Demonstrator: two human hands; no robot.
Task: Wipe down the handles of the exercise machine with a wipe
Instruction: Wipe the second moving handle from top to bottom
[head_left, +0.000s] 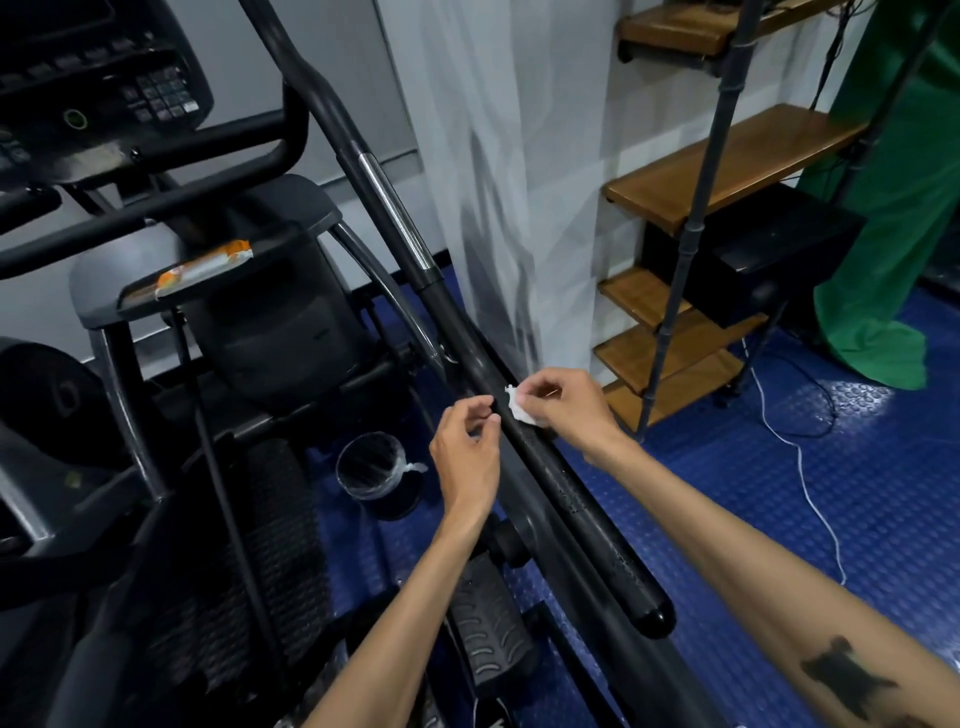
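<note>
The black handle (566, 483) of the exercise machine (218, 322) runs as a long bar on a diagonal, from the upper left of the view down to its rounded end cap at the lower right, nearest the person. Farther up the same bar sits a chrome section (397, 213), on the same slant.

The right hand (563, 410) pinches a small crumpled white wipe (519, 408) between thumb and fingertips and holds it against the top of the handle, about midway along the visible bar. The left hand (467, 457) hovers just beside the handle on its left side, fingers loosely curled with the tips near the bar; it holds nothing, and whether the fingertips touch the bar cannot be told.

On the machine's grey tray lies an orange and white packet (205, 267), its long axis tilted up to the right. A black bin with a clear liner (376, 470) stands on the blue studded floor (779, 493) below the left hand. A wooden shelf unit (727, 171) with 4 visible boards stands to the right, a green cloth (893, 223) hanging beyond it, and a white cable (800, 457) trails across the floor.
</note>
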